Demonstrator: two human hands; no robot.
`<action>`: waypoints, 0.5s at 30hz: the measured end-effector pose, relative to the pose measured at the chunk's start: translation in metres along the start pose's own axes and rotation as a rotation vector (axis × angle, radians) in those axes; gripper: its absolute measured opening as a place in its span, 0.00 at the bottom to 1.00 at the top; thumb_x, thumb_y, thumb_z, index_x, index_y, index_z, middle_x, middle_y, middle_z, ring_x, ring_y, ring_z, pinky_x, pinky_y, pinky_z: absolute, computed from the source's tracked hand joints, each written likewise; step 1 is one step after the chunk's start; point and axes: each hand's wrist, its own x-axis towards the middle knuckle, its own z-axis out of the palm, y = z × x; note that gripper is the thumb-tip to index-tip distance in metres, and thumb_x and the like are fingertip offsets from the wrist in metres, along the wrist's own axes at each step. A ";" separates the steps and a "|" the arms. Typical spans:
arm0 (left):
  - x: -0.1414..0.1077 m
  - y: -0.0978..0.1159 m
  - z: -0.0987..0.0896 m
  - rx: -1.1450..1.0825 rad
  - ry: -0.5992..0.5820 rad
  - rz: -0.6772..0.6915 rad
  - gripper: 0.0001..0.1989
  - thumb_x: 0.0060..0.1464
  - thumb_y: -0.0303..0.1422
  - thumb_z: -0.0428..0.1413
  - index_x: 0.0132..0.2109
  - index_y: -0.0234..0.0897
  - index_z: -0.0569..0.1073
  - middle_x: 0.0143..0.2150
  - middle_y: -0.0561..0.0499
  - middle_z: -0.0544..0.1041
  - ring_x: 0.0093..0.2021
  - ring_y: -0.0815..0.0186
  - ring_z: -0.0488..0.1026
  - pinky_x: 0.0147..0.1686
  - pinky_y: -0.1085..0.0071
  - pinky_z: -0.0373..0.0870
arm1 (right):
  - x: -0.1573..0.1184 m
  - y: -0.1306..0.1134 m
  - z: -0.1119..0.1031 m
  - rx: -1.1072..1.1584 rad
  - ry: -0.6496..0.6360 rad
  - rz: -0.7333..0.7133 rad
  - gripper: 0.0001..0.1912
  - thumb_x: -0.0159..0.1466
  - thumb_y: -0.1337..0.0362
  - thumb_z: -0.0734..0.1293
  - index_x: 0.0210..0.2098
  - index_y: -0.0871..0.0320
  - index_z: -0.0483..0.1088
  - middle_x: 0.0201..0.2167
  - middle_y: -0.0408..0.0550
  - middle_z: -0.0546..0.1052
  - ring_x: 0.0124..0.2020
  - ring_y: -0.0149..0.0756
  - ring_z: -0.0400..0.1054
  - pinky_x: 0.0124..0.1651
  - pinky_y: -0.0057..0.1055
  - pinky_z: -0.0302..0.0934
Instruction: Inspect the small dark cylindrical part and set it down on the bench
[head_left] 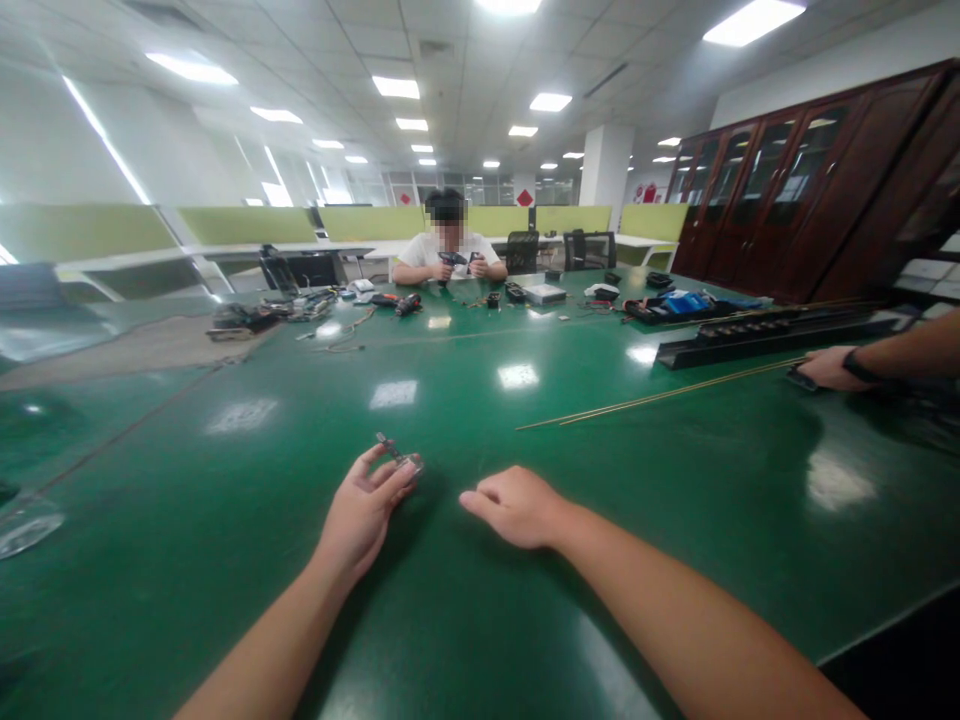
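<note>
Above the green table (450, 600), my left hand (365, 505) grips a small metal part (400, 457) between thumb and fingers; a thin piece of it sticks up to the left. My right hand (517, 508) is closed, to the right of the left hand and apart from it. Its fingers are curled with the thumb against them, and what they hold, if anything, is too small to make out.
Two thin brass-coloured rods (637, 403) lie beyond my right hand. Black channel pieces (765, 335) are at the right, near another person's hand (832, 368). A person (450, 250) sits across the table behind scattered tools (405, 304). A clear round object (28, 525) is at far left.
</note>
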 end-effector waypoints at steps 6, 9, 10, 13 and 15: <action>-0.001 0.000 0.001 0.038 -0.025 0.032 0.39 0.33 0.32 0.74 0.54 0.37 0.69 0.44 0.46 0.81 0.44 0.64 0.79 0.45 0.75 0.73 | -0.001 -0.005 -0.002 -0.062 -0.035 -0.011 0.26 0.69 0.48 0.61 0.23 0.58 0.72 0.21 0.43 0.72 0.22 0.29 0.58 0.27 0.29 0.43; 0.000 -0.002 0.000 0.088 -0.054 0.025 0.38 0.35 0.34 0.74 0.54 0.37 0.70 0.45 0.45 0.81 0.45 0.65 0.78 0.47 0.75 0.73 | -0.001 -0.004 -0.002 -0.087 -0.045 -0.026 0.25 0.69 0.47 0.61 0.24 0.58 0.73 0.22 0.43 0.73 0.23 0.30 0.59 0.26 0.28 0.43; 0.000 -0.002 0.000 0.104 -0.060 0.021 0.38 0.35 0.35 0.74 0.55 0.37 0.70 0.45 0.45 0.81 0.45 0.64 0.78 0.47 0.75 0.73 | -0.001 -0.004 -0.002 -0.095 -0.045 -0.033 0.25 0.69 0.47 0.61 0.24 0.58 0.73 0.23 0.43 0.74 0.23 0.30 0.59 0.27 0.28 0.43; -0.003 0.000 0.001 0.125 -0.041 0.018 0.38 0.34 0.37 0.74 0.54 0.37 0.71 0.45 0.44 0.81 0.46 0.62 0.78 0.46 0.73 0.75 | 0.000 -0.002 -0.001 -0.112 -0.038 -0.045 0.25 0.69 0.46 0.61 0.25 0.57 0.74 0.24 0.44 0.76 0.24 0.31 0.61 0.27 0.28 0.44; -0.008 0.006 0.000 0.149 0.004 0.022 0.38 0.33 0.37 0.74 0.53 0.37 0.72 0.47 0.43 0.81 0.46 0.60 0.78 0.46 0.72 0.76 | 0.000 -0.001 -0.001 -0.116 -0.043 -0.043 0.25 0.68 0.46 0.61 0.27 0.57 0.75 0.25 0.45 0.76 0.25 0.32 0.63 0.27 0.28 0.45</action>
